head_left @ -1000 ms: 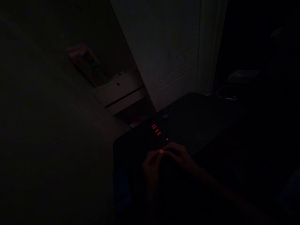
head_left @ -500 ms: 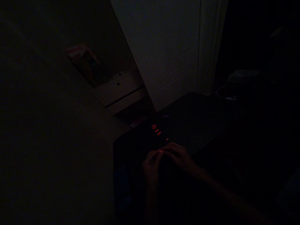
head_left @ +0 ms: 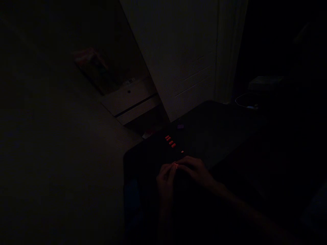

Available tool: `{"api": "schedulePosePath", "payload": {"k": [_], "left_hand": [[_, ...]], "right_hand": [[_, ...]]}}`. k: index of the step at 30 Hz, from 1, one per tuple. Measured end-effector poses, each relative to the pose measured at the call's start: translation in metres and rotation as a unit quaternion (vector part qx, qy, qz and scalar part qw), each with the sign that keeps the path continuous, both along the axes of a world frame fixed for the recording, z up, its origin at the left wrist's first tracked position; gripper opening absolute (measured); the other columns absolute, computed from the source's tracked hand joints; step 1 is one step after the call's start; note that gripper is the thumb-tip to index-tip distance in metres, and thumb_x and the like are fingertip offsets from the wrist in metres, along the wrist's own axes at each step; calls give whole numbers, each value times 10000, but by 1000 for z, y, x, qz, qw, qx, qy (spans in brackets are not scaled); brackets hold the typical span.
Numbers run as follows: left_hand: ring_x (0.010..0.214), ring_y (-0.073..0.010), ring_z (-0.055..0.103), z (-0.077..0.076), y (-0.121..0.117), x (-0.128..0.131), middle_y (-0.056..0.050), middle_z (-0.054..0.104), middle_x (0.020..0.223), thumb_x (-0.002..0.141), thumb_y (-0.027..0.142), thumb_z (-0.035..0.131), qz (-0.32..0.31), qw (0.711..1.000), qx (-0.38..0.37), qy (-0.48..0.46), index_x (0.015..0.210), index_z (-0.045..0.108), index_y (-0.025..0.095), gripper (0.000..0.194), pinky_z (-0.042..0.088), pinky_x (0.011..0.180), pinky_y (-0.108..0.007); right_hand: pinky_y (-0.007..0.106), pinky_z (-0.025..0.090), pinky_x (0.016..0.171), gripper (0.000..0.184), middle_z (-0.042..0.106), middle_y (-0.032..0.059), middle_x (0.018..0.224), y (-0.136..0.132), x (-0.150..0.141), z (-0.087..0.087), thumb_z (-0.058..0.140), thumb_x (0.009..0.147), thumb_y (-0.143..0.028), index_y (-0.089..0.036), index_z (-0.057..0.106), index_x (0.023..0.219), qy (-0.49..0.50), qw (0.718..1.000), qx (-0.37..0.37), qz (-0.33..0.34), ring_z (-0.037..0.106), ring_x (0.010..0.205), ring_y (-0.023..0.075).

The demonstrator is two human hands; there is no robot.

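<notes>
In very dim light, my left hand and my right hand meet over the dark table. Both pinch a small reddish piece between their fingertips, which cover most of it; its exact kind does not show. Beyond the hands, several small red blocks lie in a slanting row on the tabletop. One smaller pale-red piece rests just past my right fingers.
A small purple object lies near the far edge of the table. At the near left is a dark blue thing. A white cable and a box-like object are at the far right. Behind stands a pale door-like panel.
The fingertips have shifted very slightly, and the left fingers cover more of the reddish piece. The red blocks have stayed in place.
</notes>
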State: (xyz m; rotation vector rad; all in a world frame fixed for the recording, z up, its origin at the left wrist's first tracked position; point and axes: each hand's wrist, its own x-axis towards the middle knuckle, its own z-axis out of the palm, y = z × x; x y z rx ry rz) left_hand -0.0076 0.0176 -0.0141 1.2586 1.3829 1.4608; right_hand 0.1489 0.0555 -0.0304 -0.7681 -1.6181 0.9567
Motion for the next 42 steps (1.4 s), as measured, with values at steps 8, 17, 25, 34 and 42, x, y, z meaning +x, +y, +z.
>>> {"api": "schedulePosePath", "payload": {"k": [8,17,25,34,42], "left_hand": [[1017,-228,694,-5,0,-4,-84,752,1059,896,361,721,-1,1000,5,6,1012,807,201,216,528,910,-326],[970,-244,731,-2,-1,1,-85,777,1005,800,334,813,12,1000,1,-23,955,790,183,218,569,907,-367],[910,-235,727,-1,0,1,-73,772,928,800,325,798,38,999,27,25,858,808,192,145,582,856,-350],[912,-263,753,-5,2,-1,-87,810,923,756,334,828,40,999,-17,-4,871,827,184,188,591,875,-385],[929,-264,760,-10,2,-2,-91,822,959,757,349,831,41,998,-42,-13,907,836,189,220,589,892,-389]], "right_hand": [[337,563,859,163,801,44,989,-1,-1,6,677,971,-359,-243,789,991,3,999,-38,-20,746,914,220],[353,574,852,187,815,51,956,-2,-1,12,711,927,-387,-228,807,946,25,995,-95,-25,756,903,241],[345,581,805,256,813,58,896,3,-2,6,727,882,-436,-195,812,908,34,986,-164,1,752,857,236],[290,557,692,249,780,37,781,4,-1,6,702,878,-408,-176,792,888,30,983,-181,8,720,732,193],[307,569,744,234,796,47,838,4,-2,7,708,878,-404,-187,793,898,20,986,-166,1,736,787,208]]}}
